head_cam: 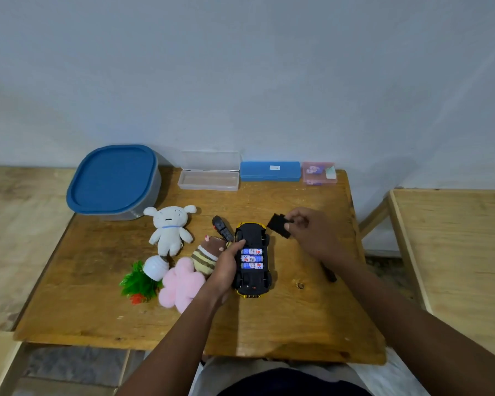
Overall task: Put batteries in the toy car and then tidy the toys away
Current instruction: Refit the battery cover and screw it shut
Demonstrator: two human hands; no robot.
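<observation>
A yellow toy car (252, 235) lies upside down in the middle of the wooden table (297, 324), black underside up. Three blue-and-white batteries (252, 258) sit side by side in its uncovered compartment. My left hand (226, 267) grips the car's left side, thumb near the top battery. My right hand (312, 232) holds the black battery cover (277, 225) pinched in its fingers, just right of and above the car's far end. To the car's left lie a white plush dog (169, 227), a striped brown plush (205, 255) and a pink plush (180, 284).
A grey tub with a blue lid (112, 181) stands at the back left. An open clear case (209, 175), a blue case (270, 170) and a pink box (319, 172) line the wall. A toy plant in a white pot (143, 278), a black remote (222, 228) and a black tool (329, 272) lie near the car.
</observation>
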